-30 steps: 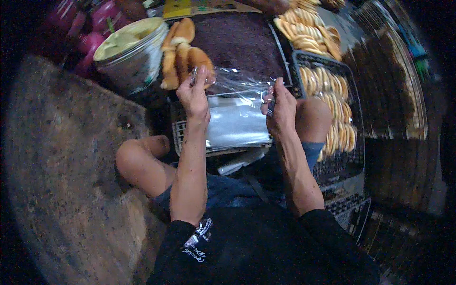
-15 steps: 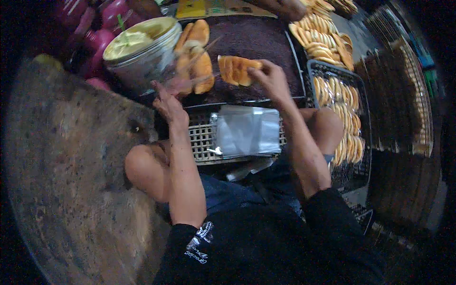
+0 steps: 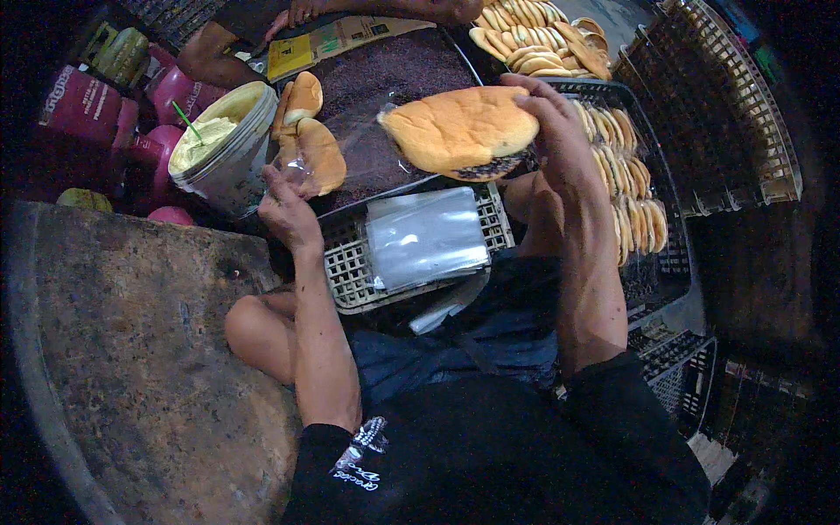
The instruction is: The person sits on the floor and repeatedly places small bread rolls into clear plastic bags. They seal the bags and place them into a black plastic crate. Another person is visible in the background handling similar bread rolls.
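1. Holding up a big round golden bun (image 3: 459,129), the right hand (image 3: 560,131) gripped its edge above the dark tray (image 3: 385,79).
2. The left hand (image 3: 284,206) pinched a thin clear plastic bag (image 3: 302,166), hard to see.

Plastic bags (image 3: 426,236) on white crate (image 3: 350,276)

Soft matt golden bun (image 3: 459,129); glossy clear plastic bags (image 3: 426,236) on white plastic lattice crate (image 3: 350,271); smooth white plastic bucket (image 3: 229,166); rough mottled floor (image 3: 131,350).
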`<state>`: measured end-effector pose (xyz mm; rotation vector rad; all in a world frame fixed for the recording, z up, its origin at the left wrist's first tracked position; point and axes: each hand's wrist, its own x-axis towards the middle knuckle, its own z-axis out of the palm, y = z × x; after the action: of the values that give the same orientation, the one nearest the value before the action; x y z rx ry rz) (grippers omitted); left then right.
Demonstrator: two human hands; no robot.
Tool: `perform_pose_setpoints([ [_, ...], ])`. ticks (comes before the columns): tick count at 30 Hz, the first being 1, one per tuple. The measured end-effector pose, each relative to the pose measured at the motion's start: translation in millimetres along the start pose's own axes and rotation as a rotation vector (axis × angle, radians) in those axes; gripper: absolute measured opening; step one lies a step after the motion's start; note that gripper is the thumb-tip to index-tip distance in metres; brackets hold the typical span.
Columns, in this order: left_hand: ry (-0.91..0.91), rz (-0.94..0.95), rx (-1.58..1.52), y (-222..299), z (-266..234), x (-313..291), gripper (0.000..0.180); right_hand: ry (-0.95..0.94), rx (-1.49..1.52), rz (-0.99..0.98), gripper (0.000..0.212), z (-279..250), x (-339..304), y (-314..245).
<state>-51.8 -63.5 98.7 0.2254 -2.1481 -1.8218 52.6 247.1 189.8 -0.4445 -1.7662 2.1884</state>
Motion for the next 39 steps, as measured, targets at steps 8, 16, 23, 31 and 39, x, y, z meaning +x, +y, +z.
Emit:
perform_pose_setpoints([
  [8, -0.101, 0.052, -0.304, -10.7, -8.3, -2.1, 0.072, -0.14, -0.262, -0.162, 0.042, 5.5, -1.9, -1.4],
  [16, -0.293, -0.235, -0.708, 17.9, 20.0, -66.0, 0.058, -0.178, -0.279, -0.069, 0.049, 89.7, -22.0, 32.8],
  [23, -0.106, -0.733, -0.938, 2.6, 9.7, -34.7, 0.054, 0.013, -0.599, -0.823, 0.038, 123.9, -38.4, 40.4],
  [31, -0.998, -0.205, -0.507, 50.1, 114.7, -107.2, 0.061, 0.128, -1.073, -0.383, 0.058, -76.2, -46.0, -10.3],
  [39, -1.212, -0.058, 1.185, -50.8, 90.5, -117.0, 0.06, 0.696, -1.233, 0.797, 0.079, -257.5, -179.2, 117.0],
])
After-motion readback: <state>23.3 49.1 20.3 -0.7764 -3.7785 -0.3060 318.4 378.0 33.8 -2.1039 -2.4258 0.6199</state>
